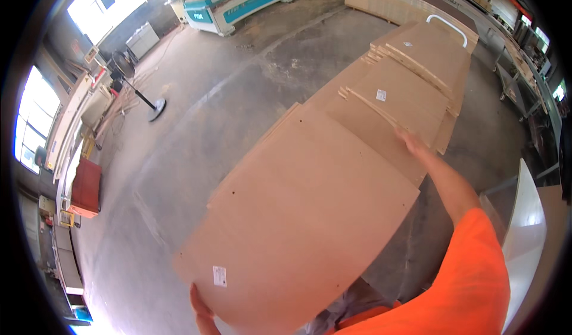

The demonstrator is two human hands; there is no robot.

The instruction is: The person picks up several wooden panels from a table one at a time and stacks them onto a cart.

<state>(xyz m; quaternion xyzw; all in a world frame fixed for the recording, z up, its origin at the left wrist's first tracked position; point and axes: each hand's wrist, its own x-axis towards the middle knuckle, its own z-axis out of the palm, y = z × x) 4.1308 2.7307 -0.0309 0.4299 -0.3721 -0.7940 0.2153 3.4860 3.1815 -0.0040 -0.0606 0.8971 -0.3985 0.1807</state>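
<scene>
A large brown wood panel (310,198) with a white label near its near-left corner and a few small dark holes lies in front of me, over other boards. My left hand (201,309) is closed on its near-left edge, the fingers partly hidden by it. Beyond the panel's far side, my right hand (411,141) is closed at the near edge of a smaller brown panel (405,91), which also bears a white label. That smaller panel sits on a few boards, one edge stepped. The right hand's fingertips are small in view.
Another labelled brown board (429,43) tops a pile by a white curved handle (447,22). A long board stack (381,1) stands behind. At the back is a teal and white machine (238,4); left are a stand on a round base (157,110) and a red bin (87,186).
</scene>
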